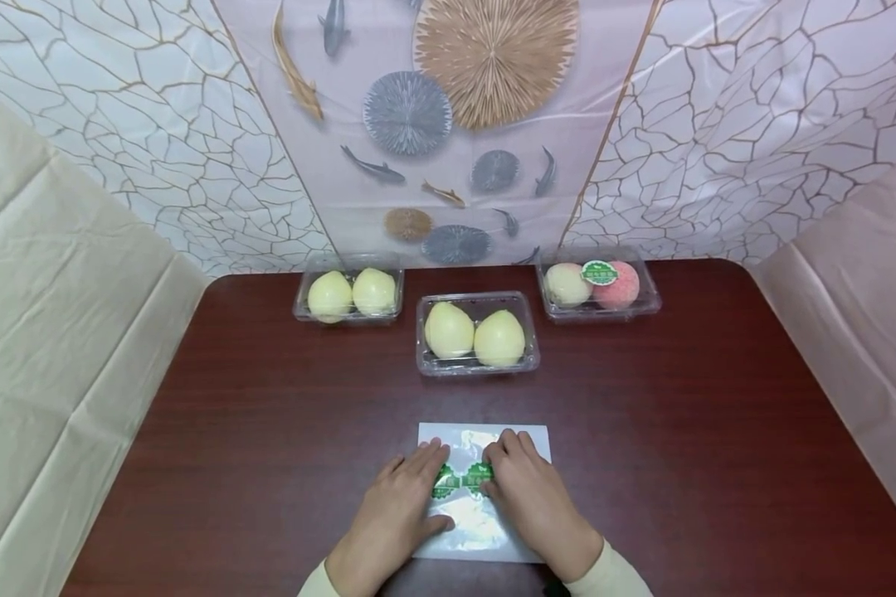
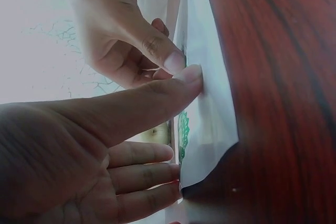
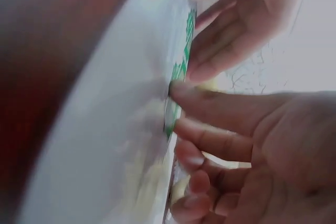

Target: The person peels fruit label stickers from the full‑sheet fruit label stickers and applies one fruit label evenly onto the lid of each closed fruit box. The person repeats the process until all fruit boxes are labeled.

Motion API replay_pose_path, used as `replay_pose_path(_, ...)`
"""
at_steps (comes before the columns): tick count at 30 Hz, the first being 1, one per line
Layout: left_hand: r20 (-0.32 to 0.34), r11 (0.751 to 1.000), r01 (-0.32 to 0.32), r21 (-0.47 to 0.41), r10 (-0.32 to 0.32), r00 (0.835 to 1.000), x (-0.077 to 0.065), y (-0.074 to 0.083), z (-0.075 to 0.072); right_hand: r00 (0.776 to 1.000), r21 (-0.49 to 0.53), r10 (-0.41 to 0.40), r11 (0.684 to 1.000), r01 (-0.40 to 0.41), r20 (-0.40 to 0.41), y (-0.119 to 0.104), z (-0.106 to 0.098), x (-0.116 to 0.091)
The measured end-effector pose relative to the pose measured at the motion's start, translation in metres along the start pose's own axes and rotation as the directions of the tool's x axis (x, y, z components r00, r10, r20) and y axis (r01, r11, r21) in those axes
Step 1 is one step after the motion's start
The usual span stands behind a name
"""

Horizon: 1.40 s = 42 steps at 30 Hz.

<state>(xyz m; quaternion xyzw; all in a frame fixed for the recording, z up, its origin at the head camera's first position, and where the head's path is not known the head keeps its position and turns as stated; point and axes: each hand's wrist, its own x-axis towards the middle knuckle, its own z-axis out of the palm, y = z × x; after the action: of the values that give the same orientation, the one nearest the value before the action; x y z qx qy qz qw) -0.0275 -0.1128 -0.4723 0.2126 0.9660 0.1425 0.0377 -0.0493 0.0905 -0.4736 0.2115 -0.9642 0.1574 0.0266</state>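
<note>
While the person's left hand [image 1: 397,507] rests with straight fingers on a glossy white rectangular sheet [image 1: 474,535] lying on the dark red-brown table [image 1: 269,464], the right hand [image 1: 535,496] pinches a scalloped green-and-white sticker [image 1: 476,477] near the sheet's middle. Beyond stand three clear plastic fruit boxes [image 1: 478,371].

We could read no words: the pale print was too small on the green label [image 1: 600,273] of the clear box [image 1: 597,315] right of the middle box [image 1: 478,371], and on two green stickers [image 1: 477,477] on the white sheet [image 1: 478,531] before it.
</note>
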Motion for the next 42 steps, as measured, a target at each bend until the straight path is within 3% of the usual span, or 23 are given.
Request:
replay_pose_path(5,-0.020,1.000,-0.015,-0.002,0.015,1.000,0.001,0.000,0.000,0.999,0.059,-0.002,0.998,-0.001,0.041,0.006,-0.002,0.004)
replay_pose_path(18,-0.016,1.000,-0.003,-0.016,0.003,1.000,-0.001,0.001,-0.001,0.995,0.095,-0.031,0.995,0.022,0.096,0.006,-0.004,0.005)
replay_pose_path(20,-0.014,1.000,-0.002,-0.018,0.002,1.000,-0.001,0.001,0.000,0.995,0.112,-0.008,0.994,-0.003,0.096,0.006,-0.008,0.004)
replay_pose_path(23,-0.011,1.000,-0.004,-0.016,0.004,1.000,0.000,0.001,0.001,0.992,0.124,0.092,0.987,-0.102,0.087,0.005,-0.016,0.002)
replay_pose_path(26,-0.014,1.000,-0.006,-0.012,0.005,1.000,0.000,0.000,-0.001,0.972,0.118,0.210,0.968,-0.222,0.104,0.005,-0.022,0.000)
replay_pose_path(29,-0.018,1.000,-0.005,-0.004,0.005,1.000,0.000,0.000,-0.002,0.953,0.109,0.274,0.951,-0.289,0.134,0.005,-0.022,-0.002)
replay_pose_path(38,-0.021,1.000,-0.002,0.013,0.003,1.000,0.000,0.002,-0.001,0.942,0.015,0.308,0.950,-0.313,0.129,-0.002,-0.012,-0.004)
replay_pose_path(42,-0.020,0.999,0.012,-0.042,-0.013,1.000,0.000,0.004,-0.001,0.941,-0.019,0.311,0.950,-0.311,0.133,-0.006,-0.010,-0.005)
